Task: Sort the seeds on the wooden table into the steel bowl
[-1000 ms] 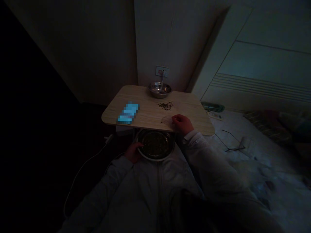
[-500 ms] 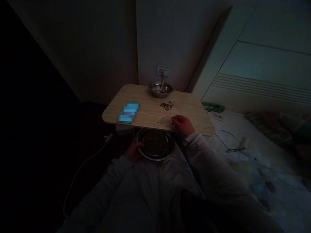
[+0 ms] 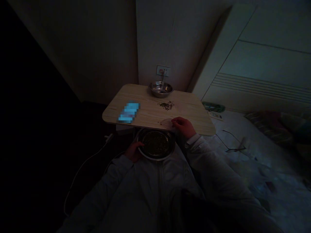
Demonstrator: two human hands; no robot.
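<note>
Low in the centre, the left hand [image 3: 134, 152] clamps a dish [image 3: 155, 159] on the lap, thumb over its rim; stiff and probably weighty with its dark contents, so best held there. At centre, the clear piece [image 3: 166, 122] looks light, flimsy, perhaps slippery; the right hand [image 3: 184, 127] pinches its right edge, fingertips together.

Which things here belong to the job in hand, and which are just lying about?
In use, seemingly:
thin clear piece, in right hand
round basin, held by left hand
dark grains on table
metal bowl, probably

Lying about, apparently:
phone
eyeglasses
pale remote-like device
</note>
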